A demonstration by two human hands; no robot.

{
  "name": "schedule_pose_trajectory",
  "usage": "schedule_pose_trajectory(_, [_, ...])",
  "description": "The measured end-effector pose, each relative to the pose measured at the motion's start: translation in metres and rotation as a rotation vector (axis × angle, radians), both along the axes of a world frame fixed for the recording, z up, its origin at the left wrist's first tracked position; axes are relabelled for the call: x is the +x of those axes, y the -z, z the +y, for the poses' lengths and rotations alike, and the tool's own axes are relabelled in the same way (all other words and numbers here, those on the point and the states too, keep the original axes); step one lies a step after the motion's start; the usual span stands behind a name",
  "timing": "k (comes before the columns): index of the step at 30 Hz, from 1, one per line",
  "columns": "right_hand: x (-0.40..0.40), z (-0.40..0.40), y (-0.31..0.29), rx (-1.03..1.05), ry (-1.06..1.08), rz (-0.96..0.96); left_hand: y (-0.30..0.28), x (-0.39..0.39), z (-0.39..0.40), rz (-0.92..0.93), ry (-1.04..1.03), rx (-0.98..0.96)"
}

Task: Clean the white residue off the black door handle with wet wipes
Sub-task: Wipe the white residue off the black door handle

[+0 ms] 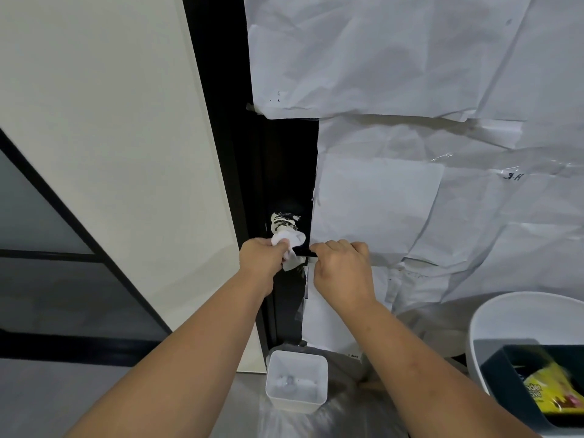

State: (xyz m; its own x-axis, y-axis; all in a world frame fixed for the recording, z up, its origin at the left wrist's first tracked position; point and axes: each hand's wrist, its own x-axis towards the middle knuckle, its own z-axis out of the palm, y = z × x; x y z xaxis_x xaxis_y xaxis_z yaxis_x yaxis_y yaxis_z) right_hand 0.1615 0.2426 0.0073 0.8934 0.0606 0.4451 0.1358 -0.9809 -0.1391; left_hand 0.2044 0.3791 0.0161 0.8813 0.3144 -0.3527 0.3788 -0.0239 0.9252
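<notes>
The black door handle [304, 256] juts from a black door strip, and its round base [283, 223] above is smeared with white residue. My left hand [262, 259] grips a crumpled white wet wipe [290, 245] and presses it against the handle just below the smeared base. My right hand [343, 267] has its fingers curled round the free end of the handle lever, holding it from the right.
White paper sheets [410, 90] taped over the door cover everything right of the handle. A small white bin [296, 379] with used wipes stands on the floor below. A white tub [493, 320] holding a dark box and a yellow packet sits at lower right. A pale wall panel lies left.
</notes>
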Motion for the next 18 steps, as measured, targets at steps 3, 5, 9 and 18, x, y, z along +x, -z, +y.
schedule_pose_trajectory(3, [0.0, 0.001, 0.0, 0.004, -0.003, -0.005, -0.002, 0.001, -0.002, 0.01, -0.061, -0.055])
schedule_pose_trajectory(5, [-0.001, 0.001, 0.001, 0.02, -0.014, 0.004, -0.002, 0.004, -0.005, 0.011, -0.107, -0.082])
schedule_pose_trajectory(9, [-0.001, 0.002, 0.001, 0.048, -0.038, 0.051, -0.002, 0.011, -0.008, 0.053, -0.176, -0.195])
schedule_pose_trajectory(18, [-0.002, 0.001, -0.002, -0.057, -0.051, 0.114, 0.004, 0.006, -0.006, 0.103, -0.159, -0.193])
